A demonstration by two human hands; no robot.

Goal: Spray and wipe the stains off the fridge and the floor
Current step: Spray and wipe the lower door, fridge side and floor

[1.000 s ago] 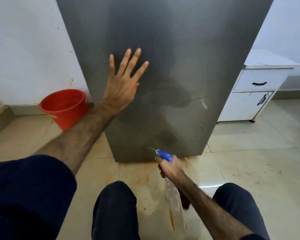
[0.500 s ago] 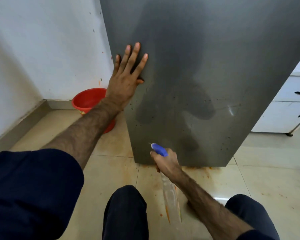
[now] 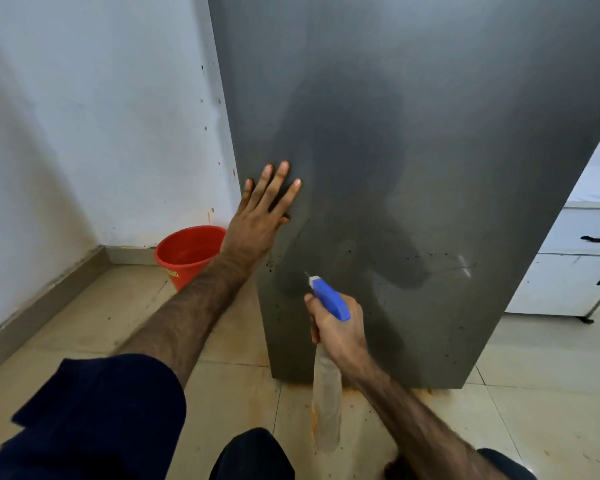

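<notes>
- Fridge [image 3: 430, 150]: grey, upright, dark specks across its lower face.
- Floor [image 3: 534, 393]: beige tiles, orange stains along the fridge's base.
- Spray bottle [image 3: 326, 393]: clear, blue head aimed at the fridge.

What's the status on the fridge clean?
Left hand flat on fridge, fingers spread. Right hand gripping spray bottle, nozzle aimed at the specks low on the panel. Nothing in the way.

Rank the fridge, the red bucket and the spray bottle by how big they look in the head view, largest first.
1. fridge, by far.
2 and 3. red bucket and spray bottle: similar; the bucket is partly hidden and the bottle is nearer the camera, so unranked.
</notes>
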